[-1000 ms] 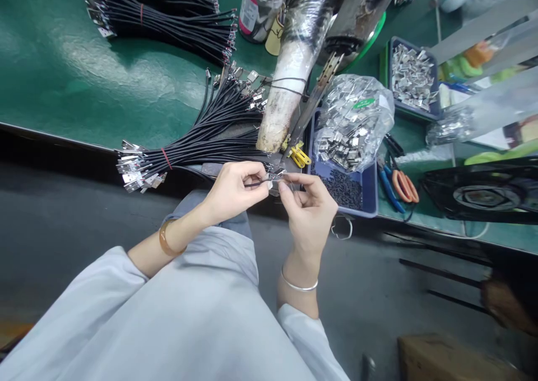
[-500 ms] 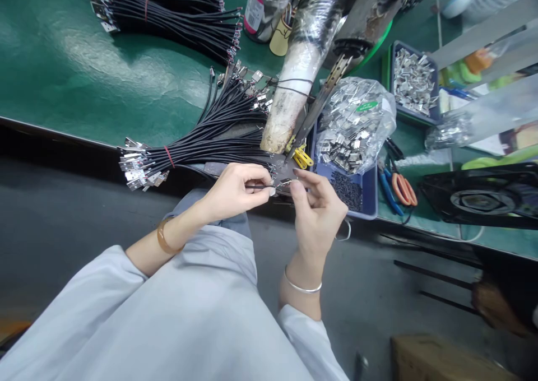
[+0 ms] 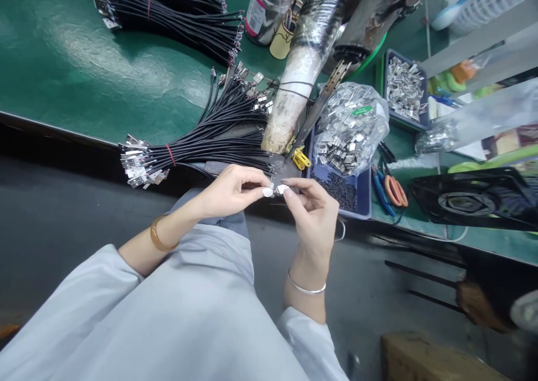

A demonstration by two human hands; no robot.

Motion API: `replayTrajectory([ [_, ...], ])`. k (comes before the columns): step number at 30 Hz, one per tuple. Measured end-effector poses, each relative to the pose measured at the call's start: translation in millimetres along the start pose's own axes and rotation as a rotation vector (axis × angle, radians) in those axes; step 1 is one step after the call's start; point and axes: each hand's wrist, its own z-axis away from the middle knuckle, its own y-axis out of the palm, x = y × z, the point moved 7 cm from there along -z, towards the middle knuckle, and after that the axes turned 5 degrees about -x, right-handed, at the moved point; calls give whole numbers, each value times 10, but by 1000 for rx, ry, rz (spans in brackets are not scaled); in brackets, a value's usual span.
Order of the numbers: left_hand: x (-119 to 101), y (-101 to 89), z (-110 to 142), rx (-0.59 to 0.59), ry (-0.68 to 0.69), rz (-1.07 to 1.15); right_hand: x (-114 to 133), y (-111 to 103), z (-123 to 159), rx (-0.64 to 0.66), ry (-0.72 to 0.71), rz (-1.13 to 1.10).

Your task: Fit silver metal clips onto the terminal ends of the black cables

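My left hand [image 3: 231, 193] is closed in a pinch at the end of a black cable, which its fingers now mostly hide. Facing it, my right hand [image 3: 313, 215] pinches a small metal connector [image 3: 278, 190] between thumb and forefinger. The fingertips of both hands nearly meet at this piece, so how cable and connector join cannot be made out. Just behind my left hand lies a bundle of black cables [image 3: 202, 143], with metal connectors at its left end and a red band around it. Yellow clips [image 3: 301, 159] sit beyond my right fingertips.
A blue tray [image 3: 365, 201] holds small black parts and a plastic bag of metal shells [image 3: 351, 129]. Farther back are a second tray of metal parts [image 3: 406, 87], a wrapped tube [image 3: 290, 89] and another cable bundle [image 3: 176, 17]. Orange-handled pliers [image 3: 395, 191] and a black fan [image 3: 466, 199] lie right.
My right hand has moved left, bringing the metal connector up to my left fingertips. The cable stretch visible between my left fingers is now hidden. The view has shifted slightly.
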Motion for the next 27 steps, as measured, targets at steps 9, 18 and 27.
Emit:
replayTrajectory([
  [9, -2, 0, 10, -171, -72, 50, 234, -234, 138, -309, -325, 100],
  [18, -36, -5, -51, -324, -59, -30, 359, -152, 172, -297, -391, 219],
  [27, -153, -11, -38, -478, 113, -259, 282, 12, -18, -178, -343, 142],
])
